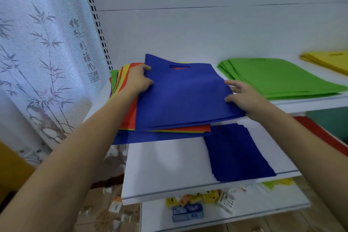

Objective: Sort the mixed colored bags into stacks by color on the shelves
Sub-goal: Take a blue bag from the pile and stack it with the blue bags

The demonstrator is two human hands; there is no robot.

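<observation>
Resting on the mixed pile, the blue bags are being pulled out for sorting. The left hand grips their left edge and the right hand clasps the right. Next, likely, they must go down squarely onto the blue stack on the lower shelf.

Deep blue bags top a mixed pile of orange-red, yellow and green; right of it, green stack and yellow stack; left, bamboo-print curtain.
</observation>
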